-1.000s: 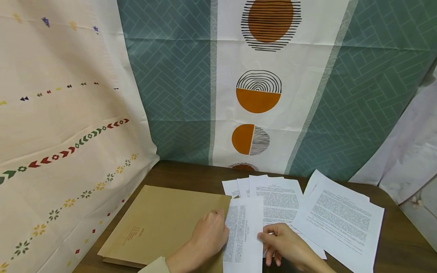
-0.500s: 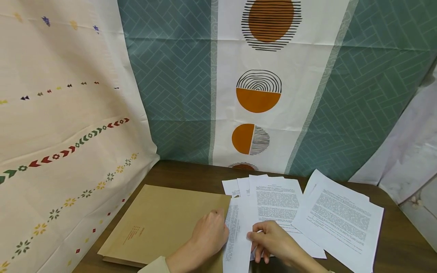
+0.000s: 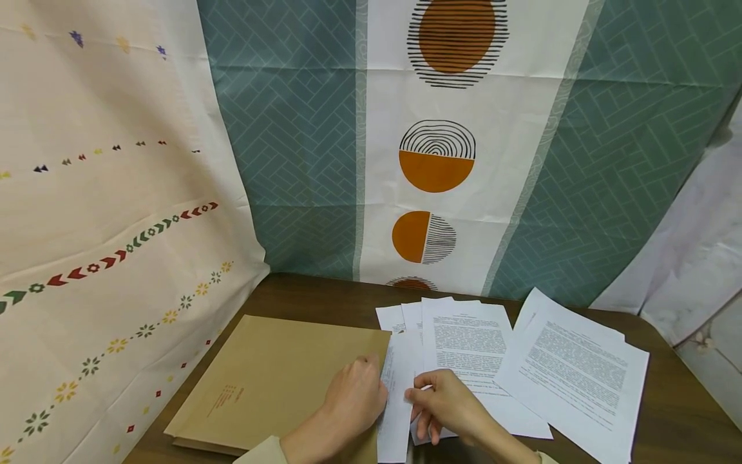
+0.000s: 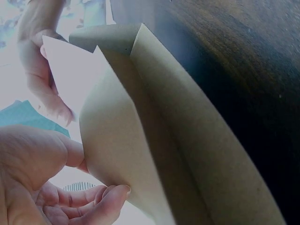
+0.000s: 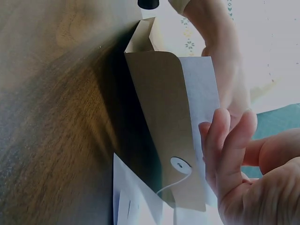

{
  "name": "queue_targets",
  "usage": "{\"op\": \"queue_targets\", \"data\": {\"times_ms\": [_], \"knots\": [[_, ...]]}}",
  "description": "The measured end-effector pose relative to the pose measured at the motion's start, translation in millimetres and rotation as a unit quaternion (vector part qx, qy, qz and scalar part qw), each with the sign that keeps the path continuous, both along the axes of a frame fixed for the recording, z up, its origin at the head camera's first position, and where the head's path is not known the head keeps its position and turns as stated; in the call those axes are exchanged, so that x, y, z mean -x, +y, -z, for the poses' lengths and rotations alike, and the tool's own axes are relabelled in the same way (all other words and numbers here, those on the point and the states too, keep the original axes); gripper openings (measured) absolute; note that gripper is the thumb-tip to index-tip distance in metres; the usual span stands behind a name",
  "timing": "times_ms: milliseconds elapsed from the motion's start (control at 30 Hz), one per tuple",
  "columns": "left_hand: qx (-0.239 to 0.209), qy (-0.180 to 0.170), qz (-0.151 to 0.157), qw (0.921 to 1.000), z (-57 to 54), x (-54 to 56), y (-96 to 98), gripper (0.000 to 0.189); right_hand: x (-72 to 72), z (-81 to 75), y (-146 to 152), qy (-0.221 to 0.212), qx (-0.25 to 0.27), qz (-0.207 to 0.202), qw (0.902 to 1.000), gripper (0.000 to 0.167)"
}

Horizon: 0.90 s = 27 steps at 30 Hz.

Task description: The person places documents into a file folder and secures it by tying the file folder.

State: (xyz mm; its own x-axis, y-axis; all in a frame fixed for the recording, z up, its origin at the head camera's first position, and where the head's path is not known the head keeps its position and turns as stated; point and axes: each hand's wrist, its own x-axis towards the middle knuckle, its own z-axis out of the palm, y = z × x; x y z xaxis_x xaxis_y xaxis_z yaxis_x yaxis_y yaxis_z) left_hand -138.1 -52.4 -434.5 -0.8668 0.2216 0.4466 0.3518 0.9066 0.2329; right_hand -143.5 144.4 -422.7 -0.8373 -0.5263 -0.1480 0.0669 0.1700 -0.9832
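A brown paper document folder lies on the table at left, small red print on its front. My left hand grips its right edge; in the left wrist view, the thumb and fingers pinch the top panel and the folder's mouth gapes. A white printed sheet stands partly inside the mouth, its left part hidden by the top panel. My right hand pinches the sheet's outer edge. In the right wrist view, a round white button with a string sits on the folder's flap.
Several printed sheets fan out behind my right hand. More printed pages overlap them at right. The dark wooden table ends at hanging cloths: a patterned one at left, a green and white one behind.
My right hand has moved left with the sheet, and less of the sheet shows beyond the folder's edge. The left hand and folder have stayed in place.
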Motion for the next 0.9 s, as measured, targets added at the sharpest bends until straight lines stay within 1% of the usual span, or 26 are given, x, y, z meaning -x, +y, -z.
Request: {"op": "queue_targets", "data": {"times_ms": [167, 333, 467, 700, 900], "knots": [[0.0, -0.01, 0.0, 1.0, -1.4, -0.4, 0.0, 0.02, 0.3, 1.4, -4, 0.003, 0.0, -0.006, 1.0, 0.023], [-0.003, -0.003, -0.001, 1.0, -1.5, -0.4, 0.1, 0.018, 0.9, 2.7, -7, 0.007, -0.007, -0.01, 0.9999, 0.028], [-0.004, -0.001, -0.001, 1.0, -1.5, -0.8, 0.1, 0.017, 1.7, 4.0, -7, 0.007, -0.011, -0.016, 0.9998, 0.029], [-0.002, -0.002, -0.002, 1.0, -2.3, -2.1, 0.0, 0.017, 5.5, 7.3, -7, -0.004, -0.025, -0.021, 0.9995, 0.027], [0.002, -0.002, 0.001, 1.0, -2.2, -2.7, -1.0, 0.016, 10.2, 10.1, -8, -0.013, -0.049, -0.024, 0.9984, 0.026]]}}
